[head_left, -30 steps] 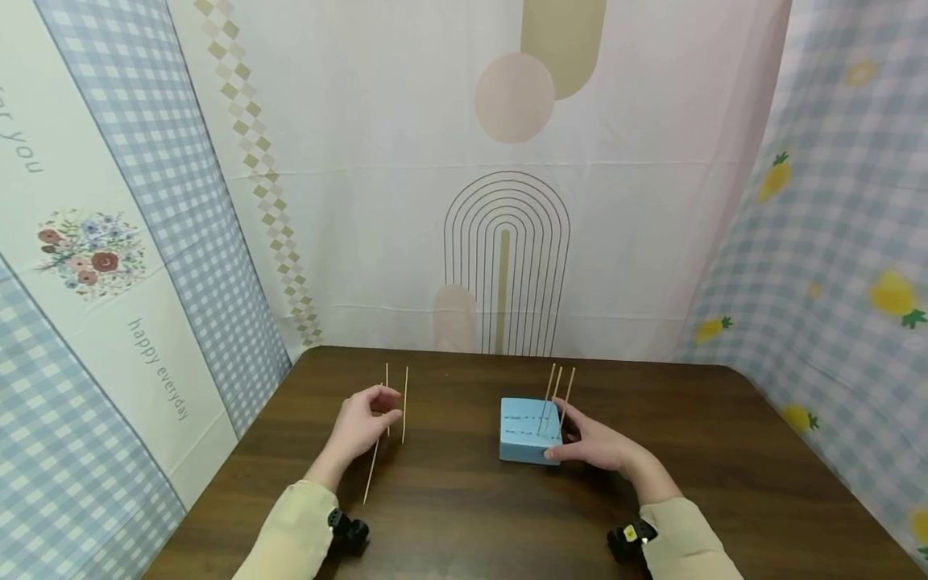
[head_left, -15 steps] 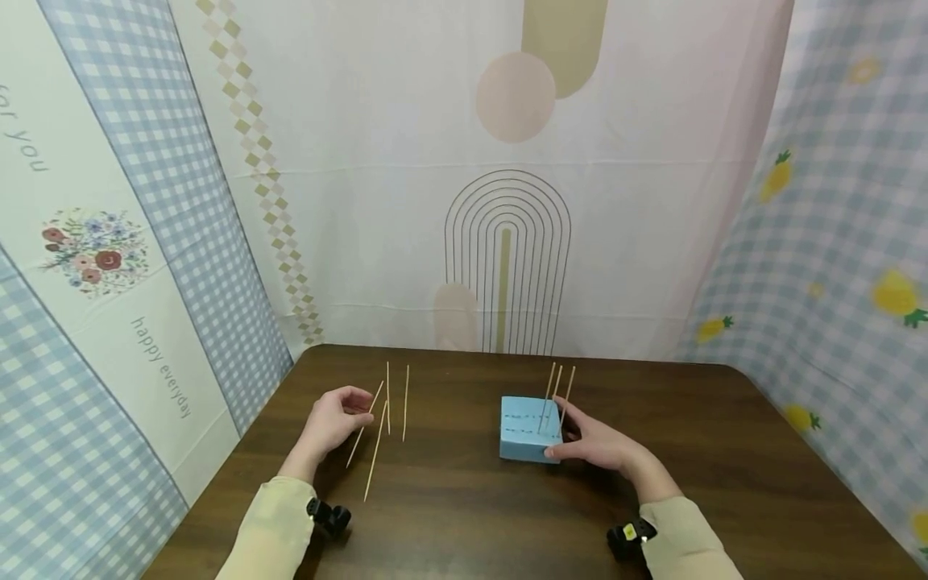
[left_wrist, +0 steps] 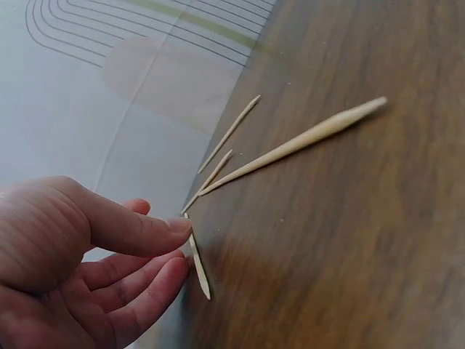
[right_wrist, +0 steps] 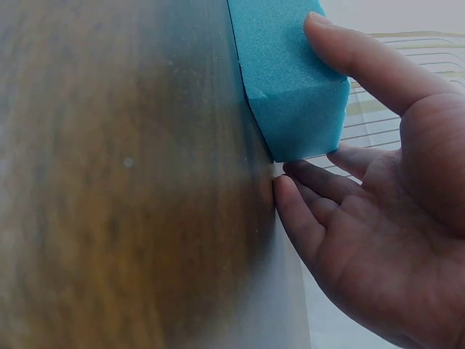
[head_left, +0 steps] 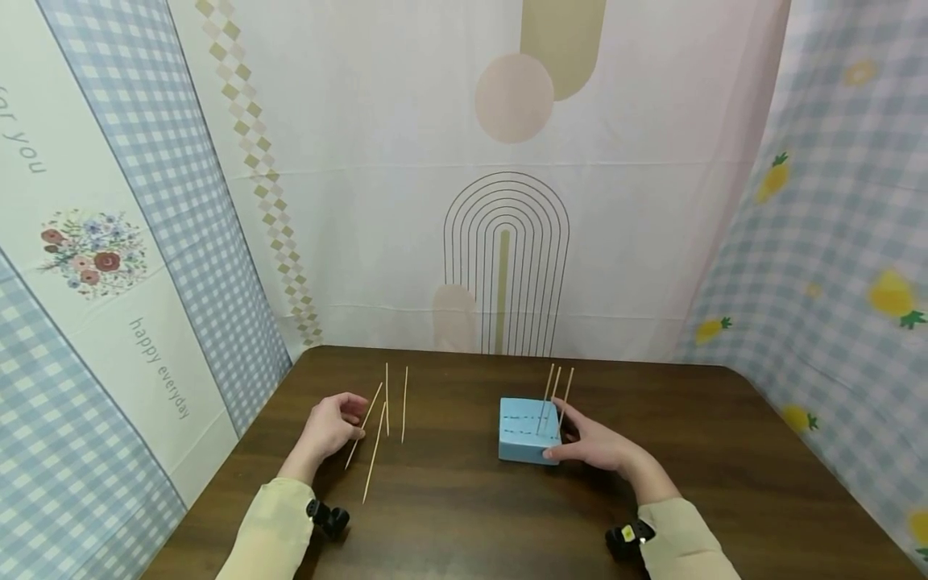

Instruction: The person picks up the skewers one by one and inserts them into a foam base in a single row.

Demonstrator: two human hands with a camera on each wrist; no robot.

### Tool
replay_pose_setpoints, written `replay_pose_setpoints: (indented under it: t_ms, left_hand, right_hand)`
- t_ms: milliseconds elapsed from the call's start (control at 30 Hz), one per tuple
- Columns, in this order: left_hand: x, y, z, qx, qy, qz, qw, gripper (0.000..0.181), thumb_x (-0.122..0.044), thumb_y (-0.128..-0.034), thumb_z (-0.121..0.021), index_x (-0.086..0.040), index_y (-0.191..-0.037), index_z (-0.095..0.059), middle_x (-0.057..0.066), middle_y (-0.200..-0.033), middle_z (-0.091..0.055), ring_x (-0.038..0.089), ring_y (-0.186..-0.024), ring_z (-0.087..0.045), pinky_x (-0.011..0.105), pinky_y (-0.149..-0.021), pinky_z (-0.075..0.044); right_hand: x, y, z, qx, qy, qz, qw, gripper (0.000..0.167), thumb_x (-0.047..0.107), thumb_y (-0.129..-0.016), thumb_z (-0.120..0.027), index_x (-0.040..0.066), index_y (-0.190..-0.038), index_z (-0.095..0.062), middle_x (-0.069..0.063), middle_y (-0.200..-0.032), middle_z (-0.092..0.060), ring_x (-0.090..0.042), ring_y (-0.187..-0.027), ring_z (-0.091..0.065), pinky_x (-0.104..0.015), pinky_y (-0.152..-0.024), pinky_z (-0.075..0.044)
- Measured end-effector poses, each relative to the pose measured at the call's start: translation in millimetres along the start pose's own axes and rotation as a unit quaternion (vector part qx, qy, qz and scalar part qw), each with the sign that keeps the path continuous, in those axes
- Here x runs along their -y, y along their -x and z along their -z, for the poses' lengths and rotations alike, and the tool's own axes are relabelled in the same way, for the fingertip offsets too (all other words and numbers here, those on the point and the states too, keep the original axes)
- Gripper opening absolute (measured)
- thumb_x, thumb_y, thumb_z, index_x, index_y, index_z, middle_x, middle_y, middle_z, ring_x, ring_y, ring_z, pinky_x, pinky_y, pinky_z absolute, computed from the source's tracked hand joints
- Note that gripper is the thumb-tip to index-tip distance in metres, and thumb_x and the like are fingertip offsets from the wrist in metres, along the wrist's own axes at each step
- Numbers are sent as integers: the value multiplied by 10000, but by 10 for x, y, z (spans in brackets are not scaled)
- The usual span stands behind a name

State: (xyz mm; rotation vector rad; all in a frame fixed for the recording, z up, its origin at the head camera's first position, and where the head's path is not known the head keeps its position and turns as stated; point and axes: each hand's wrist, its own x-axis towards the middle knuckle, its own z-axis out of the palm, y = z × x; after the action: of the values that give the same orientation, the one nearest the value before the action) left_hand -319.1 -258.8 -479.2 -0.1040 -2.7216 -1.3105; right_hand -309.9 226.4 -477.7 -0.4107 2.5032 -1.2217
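On the left of the table, my left hand (head_left: pixel 333 423) reaches over a thin wooden skewer (head_left: pixel 353 453). The left wrist view has the thumb tip at this skewer (left_wrist: pixel 200 269), with the other fingers loosely bent; the skewer still lies on the table. Several more skewers lie just right of the hand, including a slanted one (head_left: pixel 374 455) and a far one (head_left: pixel 404 403). A blue foam block (head_left: pixel 518 431) sits right of centre with 3 skewers upright in it. My right hand (head_left: pixel 598 443) holds its right end, thumb on the near face; the rear fingers are partly hidden.
The brown wooden table (head_left: pixel 449 515) ends at a patterned cloth backdrop (head_left: pixel 377 242). Checked cloths hang at both sides. Black wrist cameras are strapped to both sleeves, the left camera (head_left: pixel 329 518) low over the table.
My left hand has moved left, away from the middle skewers to the leftmost one, and its thumb has lowered towards it. The right hand and the foam block stay in place.
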Motion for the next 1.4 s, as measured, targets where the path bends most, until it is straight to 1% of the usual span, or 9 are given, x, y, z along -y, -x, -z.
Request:
replay_pose_setpoints:
  t_ms: [167,333,467,633,700,900,1133,1300,1400]
  left_hand:
    - [23,45,-32,-40,-95,87,9999,509,184,-689,-826,45,-1168,-723,155,-1084,-748,303,-957,-692,456,-846,-580]
    - [33,104,-53,-77,-164,183,9997,498,188,-674,-820,38,-1140,-729,139,-1067,-747,286,-928,-677,452,-824,-577]
    - [32,120,-61,-246,-213,215,9992,485,187,-651,-807,27,-1103,-738,134,-1042,-758,268,-892,-676,433,-800,-572]
    - [19,108,-76,-447,-210,254,9985,483,182,-618,-787,23,-1073,-751,134,-1000,-767,221,-826,-664,362,-742,-544]
    - [12,103,-76,-501,-181,287,9982,488,185,-613,-783,26,-1073,-752,143,-1000,-768,221,-820,-663,350,-733,-536]
    - [-11,94,-50,-612,-154,409,9972,510,179,-606,-771,21,-1090,-757,164,-1043,-760,257,-871,-659,349,-740,-522]
    - [-16,54,-51,-651,-33,460,9968,543,176,-599,-766,29,-1121,-748,209,-1106,-726,243,-842,-662,339,-725,-520]
    - [-40,38,-47,-671,50,531,9963,564,178,-624,-774,23,-1166,-742,257,-1176,-696,244,-836,-678,360,-712,-542]
    - [-59,33,-31,-713,78,558,9959,565,173,-639,-768,25,-1183,-738,275,-1206,-689,292,-891,-694,389,-745,-551]
  right_hand:
    - [-9,26,-58,37,-129,20,9999,1117,396,-916,-841,75,-1717,-132,-327,-1717,-180,-488,-1552,-284,-639,-1210,-306]
    - [-45,58,-130,38,-239,-4,9997,1114,372,-915,-849,58,-1713,-138,-340,-1705,-199,-481,-1530,-339,-613,-1199,-342]
    - [-48,63,-146,24,-288,25,9996,1114,367,-914,-852,49,-1711,-140,-345,-1701,-206,-480,-1523,-353,-610,-1196,-347]
    - [-36,56,-120,-4,-247,32,9997,1121,365,-909,-857,44,-1710,-141,-344,-1704,-200,-480,-1535,-328,-607,-1200,-342]
    - [-33,49,-108,-4,-222,31,9997,1122,370,-910,-856,46,-1710,-140,-342,-1705,-199,-478,-1538,-322,-607,-1201,-341]
    - [-30,12,-84,-5,-219,97,9997,1115,373,-912,-852,55,-1712,-144,-334,-1709,-195,-470,-1547,-307,-598,-1204,-340]
    - [-4,-1,-41,-53,-171,93,9998,1113,368,-908,-855,56,-1711,-151,-331,-1709,-203,-470,-1547,-305,-609,-1205,-333]
    - [11,3,-9,-68,-184,68,9998,1118,365,-908,-858,52,-1711,-144,-335,-1708,-200,-476,-1541,-317,-616,-1207,-327]
    - [13,3,9,-66,-177,82,9998,1118,362,-909,-856,53,-1711,-142,-337,-1707,-198,-475,-1536,-326,-613,-1206,-331]
